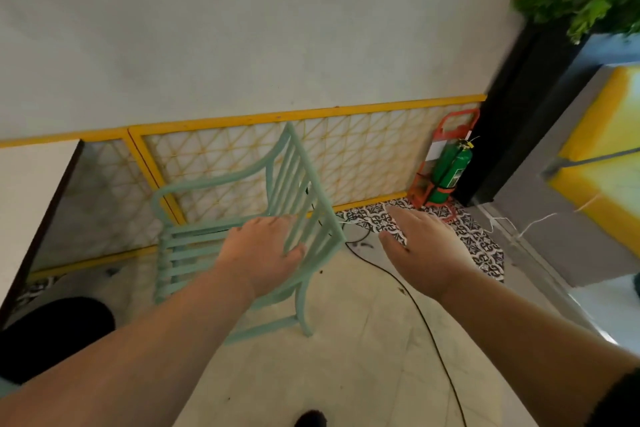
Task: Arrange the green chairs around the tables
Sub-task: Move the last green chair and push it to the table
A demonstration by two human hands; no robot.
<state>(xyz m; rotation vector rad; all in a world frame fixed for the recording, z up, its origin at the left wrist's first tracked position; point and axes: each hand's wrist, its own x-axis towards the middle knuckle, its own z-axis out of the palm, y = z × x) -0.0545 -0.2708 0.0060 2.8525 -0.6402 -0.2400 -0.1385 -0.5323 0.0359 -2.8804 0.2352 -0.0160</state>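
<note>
A mint-green slatted armchair (221,215) stands on the pale floor in front of me, its seat facing left and its backrest nearest my hands. My left hand (266,253) is on the backrest, fingers curled through the slats. My right hand (422,250) hovers to the right of the chair with fingers spread, touching nothing. A white tabletop with a dark edge (31,204) juts in at the left, close to the chair's armrest.
A wall with yellow-framed lattice panels (346,156) runs behind the chair. A green fire extinguisher in an orange stand (446,173) sits at the right corner beside a black column. A black cable (415,305) trails across the floor. A dark round object (59,333) lies lower left.
</note>
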